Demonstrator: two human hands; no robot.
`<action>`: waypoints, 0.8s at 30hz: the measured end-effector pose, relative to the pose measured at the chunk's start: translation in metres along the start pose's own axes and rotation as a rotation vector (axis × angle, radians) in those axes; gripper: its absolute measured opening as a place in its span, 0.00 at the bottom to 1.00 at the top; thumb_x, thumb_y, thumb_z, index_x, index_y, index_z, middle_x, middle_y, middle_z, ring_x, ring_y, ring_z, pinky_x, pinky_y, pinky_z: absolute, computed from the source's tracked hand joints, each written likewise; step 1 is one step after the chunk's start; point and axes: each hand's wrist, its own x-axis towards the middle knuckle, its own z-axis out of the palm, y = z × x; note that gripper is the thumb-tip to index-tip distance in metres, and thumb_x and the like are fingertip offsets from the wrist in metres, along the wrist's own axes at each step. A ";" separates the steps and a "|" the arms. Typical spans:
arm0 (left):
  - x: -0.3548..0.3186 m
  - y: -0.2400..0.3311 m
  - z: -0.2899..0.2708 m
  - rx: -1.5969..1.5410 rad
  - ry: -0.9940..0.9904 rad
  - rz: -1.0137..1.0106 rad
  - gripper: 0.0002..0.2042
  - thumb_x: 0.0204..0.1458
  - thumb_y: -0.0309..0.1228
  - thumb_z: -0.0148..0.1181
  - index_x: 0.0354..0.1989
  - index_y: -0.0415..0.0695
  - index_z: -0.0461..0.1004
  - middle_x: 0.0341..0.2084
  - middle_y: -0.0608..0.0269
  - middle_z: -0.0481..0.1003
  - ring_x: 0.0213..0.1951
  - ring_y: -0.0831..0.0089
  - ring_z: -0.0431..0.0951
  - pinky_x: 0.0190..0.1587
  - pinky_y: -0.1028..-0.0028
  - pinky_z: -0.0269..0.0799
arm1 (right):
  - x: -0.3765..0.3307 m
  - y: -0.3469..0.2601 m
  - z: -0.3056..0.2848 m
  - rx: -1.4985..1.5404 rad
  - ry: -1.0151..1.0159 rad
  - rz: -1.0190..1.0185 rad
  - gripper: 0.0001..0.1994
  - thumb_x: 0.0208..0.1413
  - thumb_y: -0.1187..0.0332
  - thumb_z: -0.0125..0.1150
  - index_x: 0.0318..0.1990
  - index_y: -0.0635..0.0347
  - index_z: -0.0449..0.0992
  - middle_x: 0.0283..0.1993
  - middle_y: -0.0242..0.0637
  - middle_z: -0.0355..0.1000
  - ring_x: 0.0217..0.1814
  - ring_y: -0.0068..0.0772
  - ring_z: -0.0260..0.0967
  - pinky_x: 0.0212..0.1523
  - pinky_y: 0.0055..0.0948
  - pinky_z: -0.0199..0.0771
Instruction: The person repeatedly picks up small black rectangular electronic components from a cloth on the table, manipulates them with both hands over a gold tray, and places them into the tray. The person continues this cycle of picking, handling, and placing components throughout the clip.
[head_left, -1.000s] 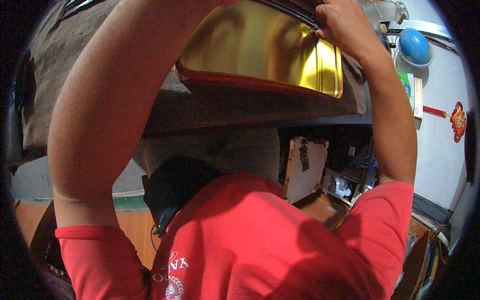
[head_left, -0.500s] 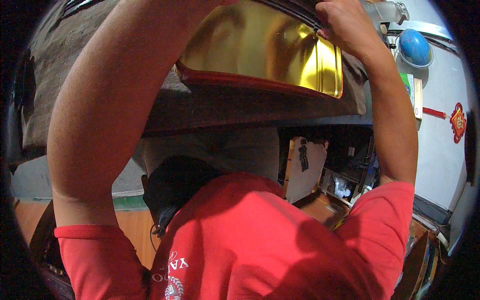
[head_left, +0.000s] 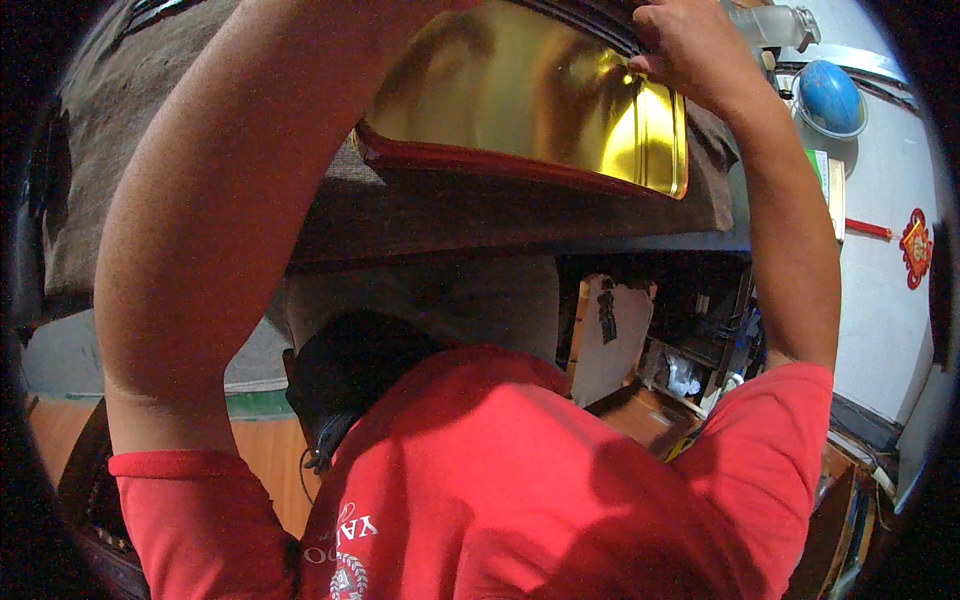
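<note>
A shiny gold tin (head_left: 500, 95) with a dark red rim lies at the top of the view, its smooth metal face turned up. My right hand (head_left: 690, 45) is at its far right corner, fingers curled and thumb bent over the edge. Dark strips run along the tin's far side beside those fingers; what they grip is hidden. Only a sliver of my left hand (head_left: 458, 4) shows at the upper border, above the tin's far left part. The rest of that hand is cut off, so its fingers cannot be read.
Brown cloth (head_left: 480, 215) covers the table under the tin. To the right are a clear glass container (head_left: 775, 25), a blue ball-like object (head_left: 829, 92) in a bowl, a small box (head_left: 836, 195) and a red hanging ornament (head_left: 915, 248). Below the table stands an open cabinet (head_left: 700, 310).
Hardly anything differs. My right hand and forearm have shifted very slightly to the right, and the tin shows a tiny shift the same way.
</note>
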 end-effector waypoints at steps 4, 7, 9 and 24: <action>0.003 0.005 0.008 0.023 0.086 -0.112 0.10 0.60 0.33 0.59 0.35 0.39 0.79 0.33 0.57 0.79 0.37 0.66 0.79 0.46 0.66 0.72 | -0.003 -0.004 0.003 -0.051 0.121 -0.044 0.09 0.41 0.67 0.73 0.29 0.57 0.79 0.33 0.43 0.72 0.41 0.51 0.73 0.42 0.47 0.72; 0.003 0.010 0.009 0.033 0.093 -0.146 0.10 0.60 0.33 0.58 0.36 0.39 0.79 0.34 0.57 0.79 0.38 0.66 0.79 0.46 0.65 0.71 | -0.004 -0.003 -0.003 0.016 0.040 0.041 0.10 0.44 0.68 0.74 0.29 0.60 0.78 0.34 0.44 0.73 0.41 0.52 0.73 0.42 0.47 0.74; -0.004 0.004 0.003 0.005 0.018 -0.023 0.09 0.61 0.33 0.58 0.36 0.39 0.79 0.34 0.57 0.79 0.38 0.66 0.79 0.47 0.65 0.71 | -0.005 -0.001 -0.012 0.043 0.029 0.087 0.10 0.47 0.68 0.75 0.30 0.61 0.78 0.34 0.45 0.73 0.41 0.52 0.74 0.41 0.46 0.74; 0.005 -0.004 0.001 -0.039 0.036 -0.011 0.09 0.60 0.31 0.59 0.35 0.38 0.78 0.32 0.58 0.78 0.36 0.66 0.78 0.45 0.65 0.72 | -0.002 -0.010 0.002 -0.051 0.086 0.022 0.08 0.40 0.69 0.70 0.28 0.57 0.77 0.30 0.44 0.71 0.36 0.54 0.74 0.36 0.49 0.74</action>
